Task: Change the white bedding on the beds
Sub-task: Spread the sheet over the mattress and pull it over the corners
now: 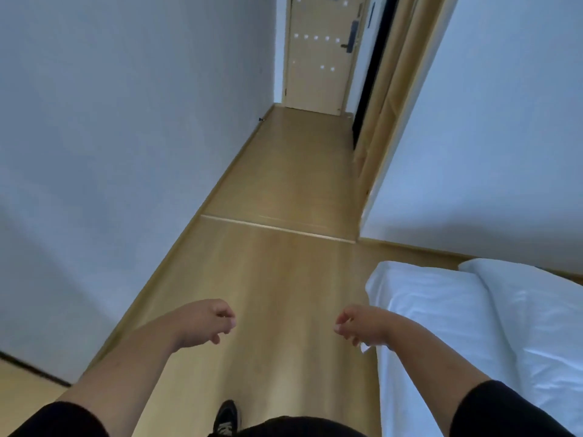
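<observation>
The bed (pixel 473 335) fills the lower right corner, covered in white bedding (pixel 441 310) that lies fairly smooth over the near corner, with a long fold running down the top and a pillow (pixel 520 279) at the far end close to the wall; the sheet hangs over the mattress edge, which suggests it is already spread and only the side still wants tucking or straightening. The right hand (pixel 359 324) hangs just beside that edge, over the floor, its fingers loosely curled. A small white scrap shows beneath the wrist, but I cannot tell whether the hand pinches it or whether it is merely part of the sheet behind. The left hand (pixel 206 321) is held out level with it, well apart from the bed, fingers also loosely curled and holding nothing. Both arms reach forward as if the person is walking along the bedside, a guess supported by the dark shoe (pixel 227 416) stepping ahead on the wooden floor (pixel 277 263). Beyond, the passage narrows between pale walls to a closed door (pixel 318 58), probably the way to fresh linen or the next bed.
</observation>
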Demonstrator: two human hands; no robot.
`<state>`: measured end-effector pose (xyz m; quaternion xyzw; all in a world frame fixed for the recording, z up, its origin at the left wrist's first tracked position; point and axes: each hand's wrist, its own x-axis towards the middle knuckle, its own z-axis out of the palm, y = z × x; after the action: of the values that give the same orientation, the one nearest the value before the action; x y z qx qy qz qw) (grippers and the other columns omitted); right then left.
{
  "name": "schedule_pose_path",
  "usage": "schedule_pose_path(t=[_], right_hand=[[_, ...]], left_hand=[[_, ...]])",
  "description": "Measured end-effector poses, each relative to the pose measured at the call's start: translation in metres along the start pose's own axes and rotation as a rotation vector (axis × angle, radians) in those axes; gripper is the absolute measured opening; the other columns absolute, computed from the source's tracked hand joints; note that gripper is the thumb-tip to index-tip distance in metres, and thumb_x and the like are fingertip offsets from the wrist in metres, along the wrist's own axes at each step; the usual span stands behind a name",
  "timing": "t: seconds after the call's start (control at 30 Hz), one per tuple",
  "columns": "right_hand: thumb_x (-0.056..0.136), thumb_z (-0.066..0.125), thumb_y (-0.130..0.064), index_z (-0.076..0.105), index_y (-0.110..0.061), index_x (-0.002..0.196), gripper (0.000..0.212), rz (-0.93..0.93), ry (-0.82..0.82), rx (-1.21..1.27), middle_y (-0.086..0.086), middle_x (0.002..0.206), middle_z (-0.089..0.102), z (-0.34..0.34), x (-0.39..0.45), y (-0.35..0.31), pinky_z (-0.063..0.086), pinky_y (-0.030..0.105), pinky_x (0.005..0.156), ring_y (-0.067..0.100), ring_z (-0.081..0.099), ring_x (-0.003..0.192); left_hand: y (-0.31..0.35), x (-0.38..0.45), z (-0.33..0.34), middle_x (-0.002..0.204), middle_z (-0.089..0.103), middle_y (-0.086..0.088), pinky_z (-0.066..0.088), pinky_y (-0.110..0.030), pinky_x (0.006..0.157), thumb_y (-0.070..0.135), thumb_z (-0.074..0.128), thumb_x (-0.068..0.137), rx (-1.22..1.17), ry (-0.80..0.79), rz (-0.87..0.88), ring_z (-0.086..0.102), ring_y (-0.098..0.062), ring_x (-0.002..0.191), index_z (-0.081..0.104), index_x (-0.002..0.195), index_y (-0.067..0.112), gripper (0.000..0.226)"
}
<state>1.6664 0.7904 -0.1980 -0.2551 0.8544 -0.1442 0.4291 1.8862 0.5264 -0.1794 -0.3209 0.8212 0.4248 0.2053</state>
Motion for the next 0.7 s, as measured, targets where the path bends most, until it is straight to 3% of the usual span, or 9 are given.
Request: schedule_pose_path(t=[0.23, 0.33, 0.5, 0.6, 0.7], right_hand=[[0.098, 0.058, -0.033, 0.066, -0.013, 0.116, 0.028, 0.209, 0.173, 0.246, 0.003, 0.104, 0.07, -0.087, 0.061, -0.011, 0.051, 0.025, 0.085, 0.02, 0.071, 0.094], [0.094, 0.061, -0.036, 0.067, -0.018, 0.116, 0.028, 0.314, 0.278, 0.401, 0.004, 0.108, 0.073, -0.114, 0.069, 0.008, 0.052, 0.027, 0.086, 0.014, 0.071, 0.09], [0.096, 0.057, -0.034, 0.066, -0.006, 0.12, 0.038, 0.477, 0.319, 0.489, 0.011, 0.115, 0.071, -0.165, 0.104, 0.063, 0.051, 0.037, 0.098, 0.024, 0.069, 0.107], [0.097, 0.055, -0.038, 0.067, -0.007, 0.119, 0.04, 0.509, 0.336, 0.513, 0.011, 0.114, 0.072, -0.207, 0.143, 0.106, 0.053, 0.035, 0.092, 0.026, 0.069, 0.106], [0.096, 0.053, -0.037, 0.068, -0.007, 0.115, 0.038, 0.524, 0.301, 0.518, 0.011, 0.111, 0.073, -0.262, 0.186, 0.15, 0.049, 0.028, 0.07, 0.024, 0.071, 0.1]], left_hand=[[0.106, 0.193, -0.096, 0.102, 0.072, 0.0, 0.045, -0.023, 0.067, 0.034, 0.059, 0.096, 0.252, -0.172, 0.168, 0.071, -0.017, 0.087, 0.067, 0.1, 0.021, 0.015], [0.169, 0.256, -0.102, 0.1, 0.072, 0.0, 0.043, -0.022, 0.062, 0.033, 0.058, 0.098, 0.366, -0.253, 0.265, 0.068, -0.013, 0.077, 0.066, 0.101, 0.021, 0.015], [0.266, 0.359, -0.081, 0.1, 0.071, -0.001, 0.042, -0.021, 0.06, 0.031, 0.058, 0.098, 0.53, -0.414, 0.36, 0.066, -0.01, 0.071, 0.066, 0.1, 0.019, 0.014], [0.322, 0.42, -0.071, 0.098, 0.071, 0.0, 0.041, -0.021, 0.059, 0.032, 0.059, 0.097, 0.576, -0.44, 0.37, 0.066, -0.008, 0.068, 0.066, 0.099, 0.02, 0.014], [0.376, 0.478, -0.068, 0.097, 0.07, 0.0, 0.04, -0.021, 0.057, 0.03, 0.059, 0.097, 0.601, -0.437, 0.329, 0.065, -0.009, 0.067, 0.066, 0.098, 0.02, 0.013]])
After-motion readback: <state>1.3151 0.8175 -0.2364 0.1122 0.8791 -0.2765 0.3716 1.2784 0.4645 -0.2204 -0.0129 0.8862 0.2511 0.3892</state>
